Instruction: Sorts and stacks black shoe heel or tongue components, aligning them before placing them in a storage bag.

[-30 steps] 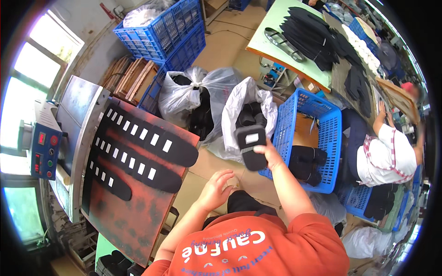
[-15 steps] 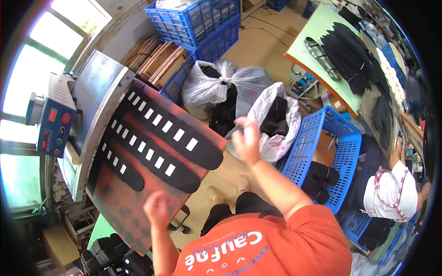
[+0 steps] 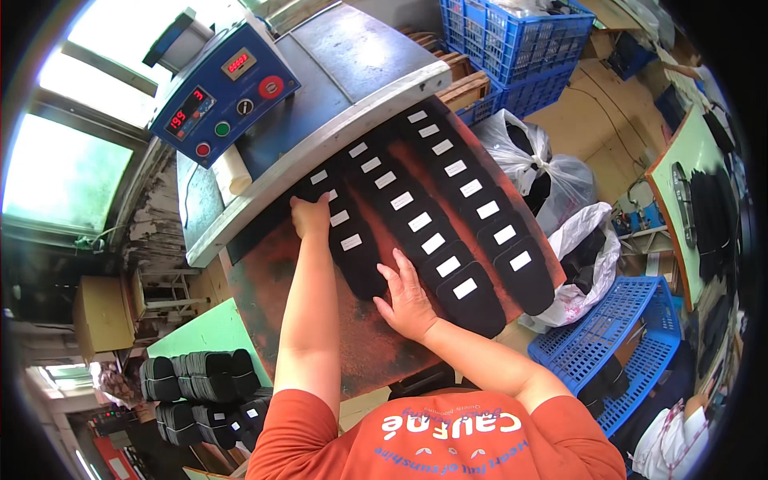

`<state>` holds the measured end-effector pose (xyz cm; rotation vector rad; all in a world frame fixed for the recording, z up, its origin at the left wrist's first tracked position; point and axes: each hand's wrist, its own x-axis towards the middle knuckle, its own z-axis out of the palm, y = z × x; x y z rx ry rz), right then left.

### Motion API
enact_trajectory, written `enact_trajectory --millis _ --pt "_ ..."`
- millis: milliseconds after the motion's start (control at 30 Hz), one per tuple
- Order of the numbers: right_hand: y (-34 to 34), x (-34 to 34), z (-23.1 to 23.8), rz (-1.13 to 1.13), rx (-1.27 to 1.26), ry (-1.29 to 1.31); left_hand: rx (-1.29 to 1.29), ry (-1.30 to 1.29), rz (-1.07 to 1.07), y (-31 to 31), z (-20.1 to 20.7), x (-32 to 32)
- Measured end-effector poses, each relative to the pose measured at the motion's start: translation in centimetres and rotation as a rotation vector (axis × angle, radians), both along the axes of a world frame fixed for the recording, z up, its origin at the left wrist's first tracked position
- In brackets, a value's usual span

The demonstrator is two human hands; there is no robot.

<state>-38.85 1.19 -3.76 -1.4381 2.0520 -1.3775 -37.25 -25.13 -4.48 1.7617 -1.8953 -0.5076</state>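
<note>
Black sock-like pieces, each with a white label, overlap in three slanting rows: a short left row [image 3: 360, 268], a middle row [image 3: 480, 308] and a right row [image 3: 532, 296]. They lie on a reddish-brown board [image 3: 352, 344] that runs under a heat press [image 3: 336, 56]. My left hand [image 3: 310, 216] is closed on the uppermost visible piece of the short row, close to the press's edge, fingertips partly hidden. Spread and holding nothing, my right hand [image 3: 408, 300] rests between the near ends of the short and middle rows.
A blue control box [image 3: 224, 96] with lit red displays juts out at upper left. Bundled black pieces [image 3: 200, 376] sit on a green table at lower left. To the right are plastic bags [image 3: 552, 172], stacked blue crates [image 3: 512, 40], a blue basket [image 3: 600, 336] and another person [image 3: 672, 444].
My view has swung left toward the press. My left hand has gone from the board's near side up to the short row; my right hand has come down from the air onto the board.
</note>
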Motion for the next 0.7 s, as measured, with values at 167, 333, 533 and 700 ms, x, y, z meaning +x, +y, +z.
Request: enact_trajectory --millis 167,333,533,700 --pt "-2.7 0.5 -0.7 -0.094 0.038 0.012 0.784 0.668 -0.372 3.4 2.0 4.9" --pt "-2.0 0.1 0.4 -0.066 -0.158 -0.461 1.229 0.934 -0.73 7.5 2.2 10.7" --pt "7.2 -4.1 5.8 -0.027 0.169 -0.558 0.29 0.549 -0.308 -0.3 1.5 -1.5" --pt "12.3 -6.3 3.5 -0.122 0.118 -0.045 0.278 0.216 -0.525 3.2 1.9 -7.9"
